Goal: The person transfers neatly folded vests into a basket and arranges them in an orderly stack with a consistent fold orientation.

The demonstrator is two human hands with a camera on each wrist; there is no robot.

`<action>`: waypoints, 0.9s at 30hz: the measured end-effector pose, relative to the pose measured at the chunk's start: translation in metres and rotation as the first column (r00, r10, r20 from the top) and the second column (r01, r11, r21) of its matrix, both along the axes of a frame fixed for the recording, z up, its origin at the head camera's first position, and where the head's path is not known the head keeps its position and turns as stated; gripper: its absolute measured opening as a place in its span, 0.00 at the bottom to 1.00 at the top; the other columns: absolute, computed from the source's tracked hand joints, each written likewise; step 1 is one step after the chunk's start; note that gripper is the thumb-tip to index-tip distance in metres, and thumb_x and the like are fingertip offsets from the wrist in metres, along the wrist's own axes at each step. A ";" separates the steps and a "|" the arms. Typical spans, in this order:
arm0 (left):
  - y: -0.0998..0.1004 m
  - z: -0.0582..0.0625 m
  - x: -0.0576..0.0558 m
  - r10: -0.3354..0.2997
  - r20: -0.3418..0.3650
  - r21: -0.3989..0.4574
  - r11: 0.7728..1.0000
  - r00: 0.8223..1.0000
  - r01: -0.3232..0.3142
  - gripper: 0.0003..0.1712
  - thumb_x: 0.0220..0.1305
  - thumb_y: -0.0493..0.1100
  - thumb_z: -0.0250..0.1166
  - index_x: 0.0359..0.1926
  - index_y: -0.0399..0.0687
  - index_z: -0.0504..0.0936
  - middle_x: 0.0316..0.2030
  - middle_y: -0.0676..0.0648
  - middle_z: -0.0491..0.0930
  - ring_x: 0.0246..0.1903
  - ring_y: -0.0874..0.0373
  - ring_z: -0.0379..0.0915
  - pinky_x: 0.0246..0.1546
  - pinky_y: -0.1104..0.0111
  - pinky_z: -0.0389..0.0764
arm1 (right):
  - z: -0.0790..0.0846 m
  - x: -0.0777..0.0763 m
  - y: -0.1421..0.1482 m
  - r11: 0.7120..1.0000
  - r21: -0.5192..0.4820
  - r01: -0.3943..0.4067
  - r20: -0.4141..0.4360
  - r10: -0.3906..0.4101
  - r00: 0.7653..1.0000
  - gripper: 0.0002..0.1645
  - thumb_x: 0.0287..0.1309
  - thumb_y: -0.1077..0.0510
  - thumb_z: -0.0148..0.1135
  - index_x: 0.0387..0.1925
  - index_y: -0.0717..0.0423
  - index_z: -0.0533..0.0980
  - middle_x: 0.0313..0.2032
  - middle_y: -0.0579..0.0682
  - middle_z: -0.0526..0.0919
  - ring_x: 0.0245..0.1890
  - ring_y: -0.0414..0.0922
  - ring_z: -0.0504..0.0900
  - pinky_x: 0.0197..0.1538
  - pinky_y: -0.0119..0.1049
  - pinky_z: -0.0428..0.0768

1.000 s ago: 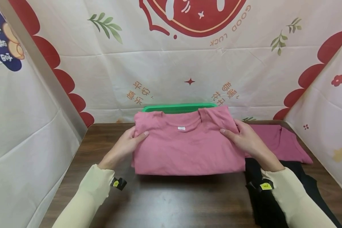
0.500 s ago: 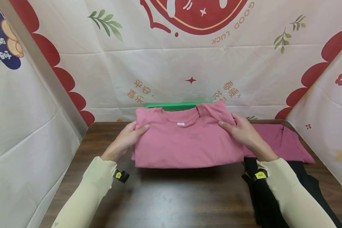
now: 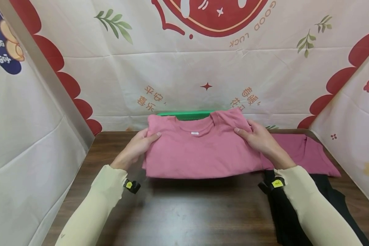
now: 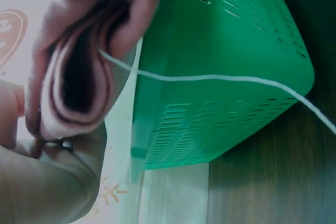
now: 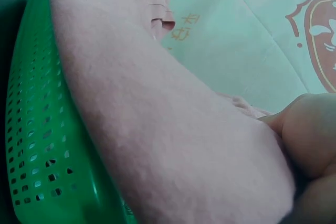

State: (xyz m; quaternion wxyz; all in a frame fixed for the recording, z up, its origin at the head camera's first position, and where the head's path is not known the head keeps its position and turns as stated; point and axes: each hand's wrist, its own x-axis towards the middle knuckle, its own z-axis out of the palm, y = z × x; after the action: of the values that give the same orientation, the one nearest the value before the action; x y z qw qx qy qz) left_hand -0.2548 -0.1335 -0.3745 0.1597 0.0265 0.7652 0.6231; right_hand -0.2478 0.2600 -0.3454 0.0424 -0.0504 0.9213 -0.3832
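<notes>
A folded pink T-shirt [image 3: 200,150], its neckline and small white label facing up, is held between both hands in the head view. My left hand [image 3: 137,145] grips its left side, thumb on top. On the opposite side my right hand [image 3: 261,140] pinches the shirt the same way. Behind and under the shirt stands a green perforated basket [image 3: 187,114], mostly hidden by the cloth in the head view. The left wrist view shows the rolled layers of the shirt's folded edge [image 4: 79,77] beside the basket wall [image 4: 220,77], with a white string hanging across.
On the right of the wooden table [image 3: 178,212] lies another folded pink garment [image 3: 304,153]. Black clothing [image 3: 295,212] lies in front of it, partly under the right forearm. A printed white cloth [image 3: 184,75] hangs behind the table and along both sides.
Both hands, still holding the T-shirt, have shifted slightly farther from the body, up in the head view. The camera view has also moved a little.
</notes>
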 end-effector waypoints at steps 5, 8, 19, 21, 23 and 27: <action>0.000 0.002 -0.002 -0.002 0.012 -0.007 1.000 1.000 0.002 0.22 0.75 0.47 0.54 0.63 0.43 0.69 0.50 0.42 0.80 0.43 0.57 0.80 0.43 0.63 0.81 | -0.001 -0.005 -0.002 1.000 -0.021 0.007 -0.014 -0.007 1.000 0.43 0.70 0.36 0.51 0.74 0.58 0.58 0.65 0.62 0.70 0.60 0.55 0.69 0.59 0.55 0.68; 0.001 0.002 -0.003 -0.010 0.015 -0.001 1.000 1.000 0.010 0.22 0.75 0.46 0.53 0.64 0.41 0.68 0.51 0.41 0.79 0.44 0.56 0.80 0.44 0.64 0.80 | -0.001 -0.007 -0.003 0.999 -0.049 0.010 -0.022 -0.011 1.000 0.40 0.70 0.37 0.51 0.72 0.58 0.61 0.62 0.62 0.73 0.56 0.54 0.71 0.57 0.52 0.69; 0.002 0.003 -0.004 -0.068 0.029 0.061 0.996 0.997 0.066 0.29 0.73 0.41 0.53 0.72 0.45 0.58 0.57 0.39 0.76 0.49 0.55 0.78 0.50 0.63 0.77 | -0.004 -0.010 -0.002 0.994 -0.109 0.004 -0.051 -0.010 0.999 0.36 0.71 0.39 0.50 0.69 0.58 0.64 0.57 0.61 0.75 0.52 0.51 0.72 0.54 0.45 0.70; 0.002 0.003 -0.004 -0.067 0.027 0.064 0.996 0.997 0.065 0.29 0.73 0.40 0.53 0.71 0.44 0.59 0.57 0.40 0.76 0.49 0.56 0.77 0.50 0.64 0.76 | -0.005 -0.010 -0.002 0.994 -0.111 0.010 -0.052 -0.016 0.999 0.35 0.72 0.39 0.50 0.68 0.58 0.64 0.58 0.61 0.75 0.53 0.51 0.72 0.54 0.46 0.70; 0.002 0.003 -0.005 -0.064 0.023 0.060 0.996 0.998 0.062 0.28 0.73 0.40 0.52 0.70 0.43 0.59 0.57 0.40 0.75 0.49 0.57 0.77 0.51 0.64 0.76 | -0.005 -0.011 -0.001 0.994 -0.110 0.021 -0.047 -0.026 0.999 0.35 0.72 0.39 0.50 0.68 0.57 0.65 0.58 0.60 0.75 0.53 0.51 0.72 0.54 0.46 0.69; 0.002 0.002 -0.007 -0.042 0.025 0.031 0.999 0.999 0.041 0.26 0.73 0.40 0.51 0.69 0.43 0.61 0.56 0.40 0.76 0.49 0.56 0.76 0.52 0.63 0.74 | -0.005 -0.013 -0.001 0.994 -0.102 0.040 -0.036 -0.044 0.998 0.35 0.71 0.38 0.49 0.67 0.57 0.65 0.58 0.60 0.74 0.53 0.52 0.71 0.55 0.48 0.69</action>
State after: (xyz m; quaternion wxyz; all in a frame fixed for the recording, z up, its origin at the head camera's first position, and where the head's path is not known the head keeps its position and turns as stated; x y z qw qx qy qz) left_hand -0.2616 -0.1312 -0.3722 0.1822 0.0369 0.7526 0.6317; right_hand -0.2604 0.2592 -0.3506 0.0141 -0.0404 0.9021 -0.4294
